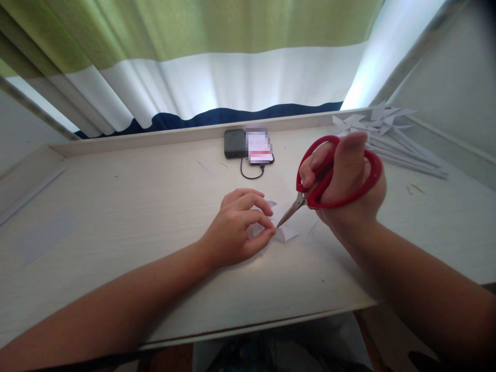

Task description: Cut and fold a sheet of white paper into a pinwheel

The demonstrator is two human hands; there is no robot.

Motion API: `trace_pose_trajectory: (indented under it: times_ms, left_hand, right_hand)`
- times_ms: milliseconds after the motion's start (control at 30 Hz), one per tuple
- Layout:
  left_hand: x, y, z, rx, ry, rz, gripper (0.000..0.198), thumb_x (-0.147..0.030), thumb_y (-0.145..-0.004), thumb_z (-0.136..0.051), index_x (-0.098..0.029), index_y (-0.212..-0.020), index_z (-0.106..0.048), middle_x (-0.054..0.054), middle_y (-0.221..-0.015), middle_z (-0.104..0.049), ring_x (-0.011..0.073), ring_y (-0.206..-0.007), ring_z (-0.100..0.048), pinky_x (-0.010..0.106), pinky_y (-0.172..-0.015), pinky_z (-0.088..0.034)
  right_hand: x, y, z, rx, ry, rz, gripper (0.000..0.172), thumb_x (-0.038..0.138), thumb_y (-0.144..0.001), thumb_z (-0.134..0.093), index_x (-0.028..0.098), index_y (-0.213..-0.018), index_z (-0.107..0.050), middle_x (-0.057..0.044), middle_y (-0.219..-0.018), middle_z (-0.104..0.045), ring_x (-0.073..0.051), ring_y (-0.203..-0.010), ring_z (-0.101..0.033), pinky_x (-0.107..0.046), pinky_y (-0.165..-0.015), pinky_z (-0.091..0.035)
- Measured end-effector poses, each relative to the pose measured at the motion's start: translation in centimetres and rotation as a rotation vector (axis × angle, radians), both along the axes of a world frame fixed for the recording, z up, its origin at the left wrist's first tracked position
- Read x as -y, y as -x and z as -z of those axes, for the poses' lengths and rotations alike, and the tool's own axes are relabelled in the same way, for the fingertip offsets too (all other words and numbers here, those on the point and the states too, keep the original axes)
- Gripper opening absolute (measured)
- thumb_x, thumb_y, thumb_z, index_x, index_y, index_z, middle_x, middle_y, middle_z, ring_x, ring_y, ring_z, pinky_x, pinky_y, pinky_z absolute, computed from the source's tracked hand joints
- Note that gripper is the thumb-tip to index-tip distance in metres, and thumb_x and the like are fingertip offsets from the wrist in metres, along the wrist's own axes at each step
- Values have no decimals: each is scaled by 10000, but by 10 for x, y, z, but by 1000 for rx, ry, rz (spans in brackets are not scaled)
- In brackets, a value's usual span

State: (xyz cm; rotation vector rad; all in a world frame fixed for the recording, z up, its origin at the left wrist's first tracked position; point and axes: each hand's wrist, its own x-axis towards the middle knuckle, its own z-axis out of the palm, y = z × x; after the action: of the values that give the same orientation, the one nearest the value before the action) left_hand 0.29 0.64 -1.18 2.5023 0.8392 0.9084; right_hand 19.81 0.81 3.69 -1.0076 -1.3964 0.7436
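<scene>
My left hand (pixel 244 226) is closed in a pinch on a small folded piece of white paper (pixel 287 234) at the middle of the table, and its fingers hide part of the paper. Red-handled scissors (pixel 296 205) are in my right hand (pixel 351 178), with the thumb and fingers through the loops. Their metal blades look closed or nearly so. The blade tips point down and left, right beside my left fingertips at the paper; whether they touch it I cannot tell.
A black power bank (pixel 234 144) and a phone (pixel 259 146) joined by a short cable lie at the back. White paper pinwheels on rolled sticks (pixel 403 150) are piled at the back right. Flat paper (pixel 46 235) lies at left, and thin scraps (pixel 416 188) at right.
</scene>
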Motion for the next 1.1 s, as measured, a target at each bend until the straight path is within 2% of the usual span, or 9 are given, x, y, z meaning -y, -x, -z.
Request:
trace_pose_trajectory:
  times_ms: [233, 933, 1100]
  left_hand:
    - [0, 0, 2, 15, -6, 4, 71, -205, -800, -645, -197, -735, -674, 37, -937, -654, 231, -1095, -520, 453, -1006, -388]
    - [0, 0, 2, 5, 5, 17, 69, -208, -801, -646, -198, -739, -674, 40, -940, -654, 234, -1103, -523, 450, -1008, -385]
    - [-1, 0, 2, 6, 4, 23, 69, -206, -800, -648, -200, -736, -673, 33, -931, -657, 227, -1090, -529, 452, -1002, -388]
  right_hand:
    - [-1, 4, 1, -29, -21, 49, 471, 637, -854, -463, 223, -645, -543, 1, -522, -535, -148, -439, -538, -287, -388, -398]
    - [5, 7, -5, 23, -50, 55, 417, 565, -878, -498, 231, -630, -535, 11, -504, -547, -147, -445, -546, -289, -394, -402]
    - [4, 5, -5, 59, -54, 21, 422, 570, -878, -497, 231, -629, -534, 11, -511, -557, -146, -449, -556, -293, -404, -418]
